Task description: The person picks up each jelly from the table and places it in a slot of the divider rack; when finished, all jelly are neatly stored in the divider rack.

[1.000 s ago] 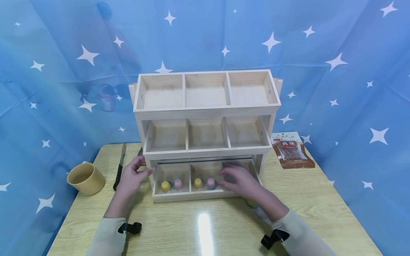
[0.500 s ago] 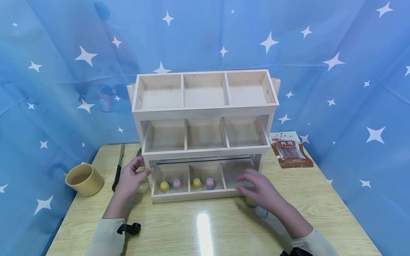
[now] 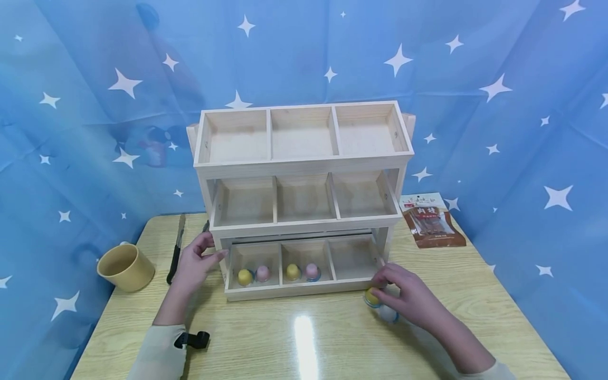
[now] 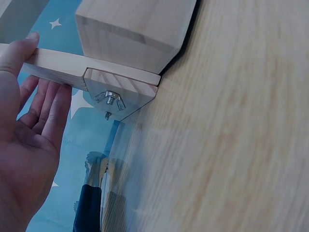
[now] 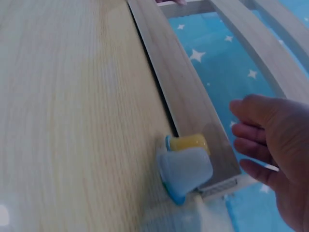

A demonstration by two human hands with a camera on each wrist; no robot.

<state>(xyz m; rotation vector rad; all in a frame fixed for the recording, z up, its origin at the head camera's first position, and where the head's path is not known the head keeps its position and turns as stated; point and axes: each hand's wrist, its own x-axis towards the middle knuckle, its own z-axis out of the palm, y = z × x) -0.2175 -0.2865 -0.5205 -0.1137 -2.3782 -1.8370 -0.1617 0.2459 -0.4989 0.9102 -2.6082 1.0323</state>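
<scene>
My left hand point(image 3: 193, 266) holds the left leg of a three-tier wooden rack point(image 3: 304, 168); in the left wrist view thumb and fingers lie on opposite sides of the wooden post point(image 4: 60, 65). Right of the bottom tray's front corner, a yellow jelly cup point(image 3: 371, 298) and a whitish jelly cup point(image 3: 388, 315) rest on the table. Over them is my right hand point(image 3: 408, 296), fingers loosely bent, holding nothing; the right wrist view shows it apart from both cups. In the bottom tray sit yellow and pink jelly cups point(image 3: 263, 273), a pair each in the left and middle compartments.
A yellow mug point(image 3: 127, 268) and a black-handled knife point(image 3: 176, 253) are on the left of the table point(image 3: 266, 338). A brown and white snack bag point(image 3: 434, 224) lies behind on the right. Blue star-patterned cloth point(image 3: 294, 53) surrounds the table.
My right hand has moved out of the bottom tray's right compartment, rightward and toward the front, to the two cups on the table. The left hand stays on the rack.
</scene>
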